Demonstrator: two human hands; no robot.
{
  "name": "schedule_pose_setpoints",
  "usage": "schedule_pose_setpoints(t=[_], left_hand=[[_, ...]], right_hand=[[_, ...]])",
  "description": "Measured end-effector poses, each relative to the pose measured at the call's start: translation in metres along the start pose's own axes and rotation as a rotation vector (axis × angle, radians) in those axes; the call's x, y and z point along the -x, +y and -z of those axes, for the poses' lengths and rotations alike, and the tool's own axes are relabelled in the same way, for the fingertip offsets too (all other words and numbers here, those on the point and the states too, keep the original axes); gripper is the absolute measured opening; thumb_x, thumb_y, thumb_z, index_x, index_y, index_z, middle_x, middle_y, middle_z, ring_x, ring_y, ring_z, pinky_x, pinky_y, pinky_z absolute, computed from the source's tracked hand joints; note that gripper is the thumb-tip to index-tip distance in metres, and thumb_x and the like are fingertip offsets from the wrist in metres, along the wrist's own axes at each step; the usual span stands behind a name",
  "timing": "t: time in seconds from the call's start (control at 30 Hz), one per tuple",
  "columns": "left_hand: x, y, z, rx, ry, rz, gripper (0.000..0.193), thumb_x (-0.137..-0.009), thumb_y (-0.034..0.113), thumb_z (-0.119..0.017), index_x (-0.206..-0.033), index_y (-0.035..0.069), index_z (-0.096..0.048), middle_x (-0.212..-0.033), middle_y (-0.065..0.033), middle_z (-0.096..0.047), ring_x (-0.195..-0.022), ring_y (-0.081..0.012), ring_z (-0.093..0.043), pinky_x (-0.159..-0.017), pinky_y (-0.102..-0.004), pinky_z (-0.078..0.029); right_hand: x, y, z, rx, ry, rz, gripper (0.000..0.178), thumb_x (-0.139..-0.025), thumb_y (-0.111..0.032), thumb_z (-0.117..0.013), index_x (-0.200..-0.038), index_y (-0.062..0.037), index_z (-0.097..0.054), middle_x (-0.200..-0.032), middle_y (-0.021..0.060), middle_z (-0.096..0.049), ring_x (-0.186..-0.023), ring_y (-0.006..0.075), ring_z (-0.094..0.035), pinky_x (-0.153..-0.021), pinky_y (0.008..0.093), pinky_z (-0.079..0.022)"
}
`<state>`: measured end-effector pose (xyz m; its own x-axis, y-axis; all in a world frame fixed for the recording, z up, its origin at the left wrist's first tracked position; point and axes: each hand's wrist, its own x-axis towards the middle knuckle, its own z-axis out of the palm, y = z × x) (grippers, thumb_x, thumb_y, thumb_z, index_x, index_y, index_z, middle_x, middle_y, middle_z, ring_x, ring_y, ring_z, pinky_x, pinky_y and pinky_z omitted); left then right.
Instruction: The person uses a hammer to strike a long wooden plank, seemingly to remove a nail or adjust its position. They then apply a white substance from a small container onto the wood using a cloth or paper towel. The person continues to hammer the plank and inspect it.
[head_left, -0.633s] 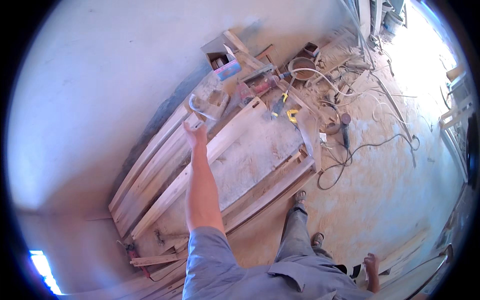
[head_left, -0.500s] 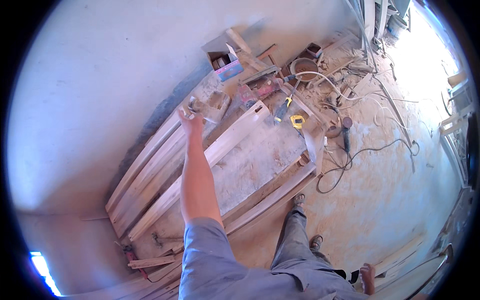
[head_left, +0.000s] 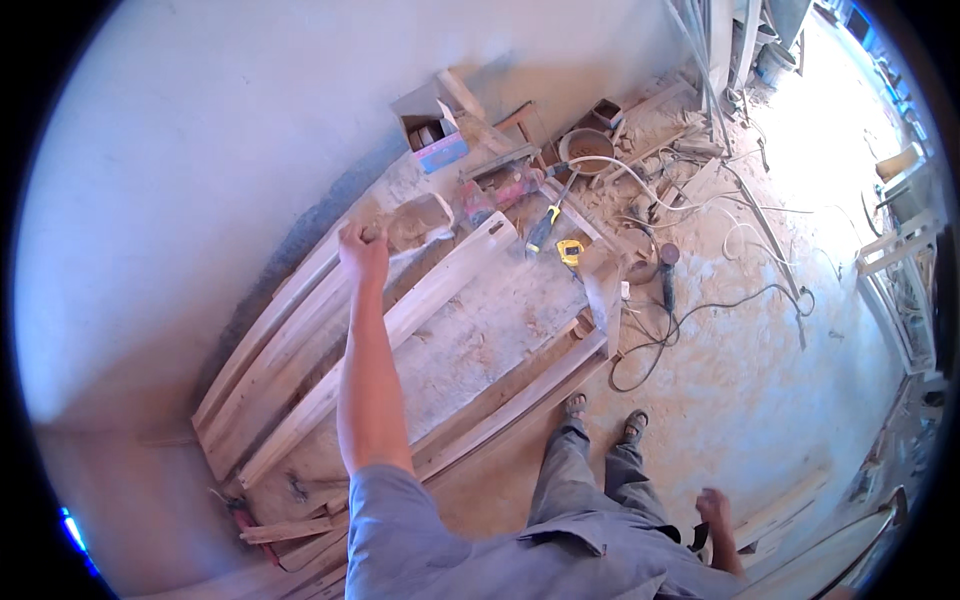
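My left arm reaches out over the dusty wooden bench (head_left: 480,310). My left hand (head_left: 364,258) is closed at the far ends of the long wooden planks (head_left: 275,335) along the wall; what its fingers hold, if anything, is hidden. Right beside it lies a crumpled, dust-covered bag (head_left: 420,222). A longer pale timber with a slot near its end (head_left: 400,325) runs past my forearm. Down at my right side hangs my right hand (head_left: 713,508), its fingers curled, with nothing visible in them.
On the bench lie a red power tool (head_left: 500,190), a yellow-and-black hand tool (head_left: 543,230) and a yellow tape measure (head_left: 570,252). An open box (head_left: 440,150) and a bowl (head_left: 587,150) stand behind. An angle grinder (head_left: 668,280) with its cable rests on the dusty floor.
My left hand has drawn closed and come slightly nearer. My body and view have shifted to the right, and my feet now stand side by side. The right hand has risen a little.
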<state>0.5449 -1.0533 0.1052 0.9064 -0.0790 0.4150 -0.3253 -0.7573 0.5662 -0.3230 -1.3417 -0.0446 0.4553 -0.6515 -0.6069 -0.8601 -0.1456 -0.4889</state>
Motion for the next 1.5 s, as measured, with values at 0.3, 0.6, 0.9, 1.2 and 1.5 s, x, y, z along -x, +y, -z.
schedule_pose_setpoints(t=[0.3, 0.6, 0.9, 1.2, 1.5], left_hand=[[0.127, 0.200, 0.138, 0.614, 0.076, -0.095, 0.024, -0.080, 0.001, -0.079, -0.073, 0.004, -0.056, -0.100, -0.0082, -0.071, -0.085, -0.0131, -0.060, -0.079, -0.0283, -0.049], [0.259, 0.310, 0.172, 0.625, 0.050, -0.131, 0.032, -0.081, 0.008, -0.082, -0.070, 0.005, -0.052, -0.096, -0.0108, -0.074, -0.081, -0.0109, -0.064, -0.071, -0.0251, -0.050], [0.303, 0.334, 0.167, 0.625, 0.067, -0.201, 0.031, -0.082, 0.007, -0.081, -0.070, 0.005, -0.052, -0.095, -0.0126, -0.074, -0.086, -0.0163, -0.068, -0.075, -0.0287, -0.053], [0.302, 0.326, 0.141, 0.699, 0.058, -0.140, 0.031, -0.082, -0.002, -0.076, -0.071, 0.005, -0.048, -0.090, -0.0111, -0.074, -0.078, -0.0144, -0.065, -0.072, -0.0272, -0.051], [0.257, 0.291, 0.124, 0.807, 0.068, 0.175, 0.026, -0.086, 0.003, -0.076, -0.069, 0.003, -0.055, -0.087, -0.0071, -0.073, -0.078, -0.0080, -0.060, -0.074, -0.0255, -0.049]], right_hand=[[-0.061, -0.426, 0.026, -0.202, 0.003, 0.877, 0.064, -0.081, -0.010, -0.067, -0.142, -0.0071, -0.047, -0.134, 0.0221, -0.057, -0.112, 0.0364, -0.062, -0.093, 0.0422, -0.051], [0.003, -0.462, 0.064, -0.139, 0.158, 1.199, 0.049, -0.074, -0.003, -0.079, -0.119, -0.0073, -0.061, -0.095, 0.0103, -0.062, -0.081, 0.0293, -0.064, -0.068, 0.0371, -0.053], [0.007, -0.448, 0.096, 0.056, 0.000, 1.311, 0.024, -0.076, -0.003, -0.071, -0.100, -0.0095, -0.069, -0.087, 0.0095, -0.065, -0.081, 0.0313, -0.067, -0.069, 0.0401, -0.054], [-0.018, -0.459, 0.112, -0.121, -0.003, 1.229, 0.015, -0.082, -0.012, -0.074, -0.095, -0.0052, -0.068, -0.083, 0.0151, -0.069, -0.075, 0.0318, -0.069, -0.065, 0.0396, -0.055], [-0.065, -0.491, 0.088, -1.187, -0.244, 0.573, 0.010, -0.092, -0.013, -0.068, -0.090, -0.0048, -0.063, -0.073, 0.0062, -0.065, -0.057, 0.0120, -0.059, -0.047, 0.0250, -0.041]])
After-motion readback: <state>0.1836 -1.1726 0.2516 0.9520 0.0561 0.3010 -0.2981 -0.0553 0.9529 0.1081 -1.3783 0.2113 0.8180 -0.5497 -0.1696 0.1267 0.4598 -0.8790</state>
